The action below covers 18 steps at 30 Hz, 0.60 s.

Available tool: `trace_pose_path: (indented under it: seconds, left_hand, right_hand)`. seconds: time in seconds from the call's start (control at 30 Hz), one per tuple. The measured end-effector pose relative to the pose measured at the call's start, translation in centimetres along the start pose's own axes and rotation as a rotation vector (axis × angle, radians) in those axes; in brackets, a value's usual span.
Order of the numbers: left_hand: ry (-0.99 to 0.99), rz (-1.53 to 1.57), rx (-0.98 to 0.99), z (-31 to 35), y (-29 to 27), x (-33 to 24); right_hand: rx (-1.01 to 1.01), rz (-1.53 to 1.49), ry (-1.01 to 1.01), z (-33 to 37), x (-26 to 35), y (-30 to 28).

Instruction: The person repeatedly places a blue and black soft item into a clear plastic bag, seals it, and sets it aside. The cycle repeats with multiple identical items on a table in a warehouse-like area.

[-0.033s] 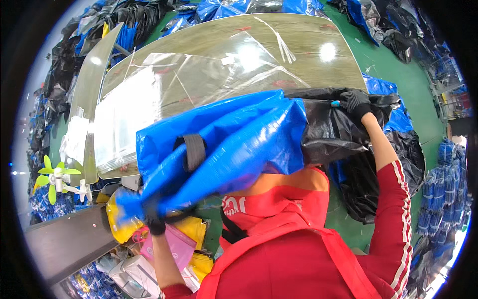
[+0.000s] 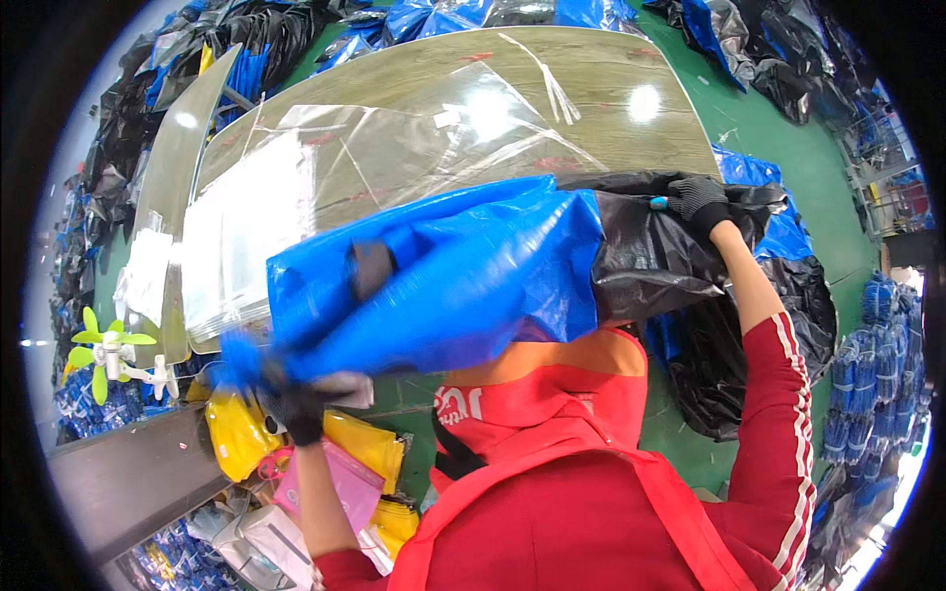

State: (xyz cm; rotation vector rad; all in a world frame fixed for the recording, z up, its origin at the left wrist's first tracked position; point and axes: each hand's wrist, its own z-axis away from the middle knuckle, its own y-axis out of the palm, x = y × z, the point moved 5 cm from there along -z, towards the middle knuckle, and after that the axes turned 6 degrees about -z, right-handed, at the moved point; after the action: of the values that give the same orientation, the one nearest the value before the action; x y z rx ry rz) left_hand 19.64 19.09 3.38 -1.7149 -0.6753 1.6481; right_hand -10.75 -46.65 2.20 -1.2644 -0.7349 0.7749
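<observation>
Blue-and-black sheeting [image 2: 473, 266], glossy and creased, is stretched between my hands across the near edge of the wood-grained table [image 2: 621, 94]. My gloved right fingers [image 2: 682, 193] pinch its black end; my left fingers [image 2: 286, 390] blur at the blue end, their closure untellable. Clear, flat plastic sheets [image 2: 394, 153] cover part of the tabletop; green floor [image 2: 836, 231] lies beyond.

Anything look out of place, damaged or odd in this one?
Nothing looks spilled or clearly damaged. Slightly untidy: loose white strips lie on the far part of the table, and a clear plastic sheet lies askew. The blue-and-black material is crumpled, its left end blurred.
</observation>
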Motion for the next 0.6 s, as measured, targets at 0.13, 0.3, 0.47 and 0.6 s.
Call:
trace_pose_path:
  seconds: [0.13, 0.3, 0.47, 0.6]
  left_hand:
    - [0.296, 0.104, -0.157, -6.7, 5.2, -1.0]
    - [0.214, -0.455, 0.010, -8.7, 8.4, -2.7]
    - [0.924, -0.323, -0.308, 1.9, 10.5, -22.4]
    - [1.668, -0.395, 0.155, 10.9, 21.9, -33.0]
  right_hand:
    - [-0.094, -0.023, 0.151, 0.7, -1.1, -0.6]
    - [0.037, -0.052, 0.146, 0.3, -1.4, 0.6]
    - [0.082, -0.040, 0.185, -0.6, -1.2, 1.3]
    - [0.107, -0.039, 0.173, -0.3, -0.5, -0.1]
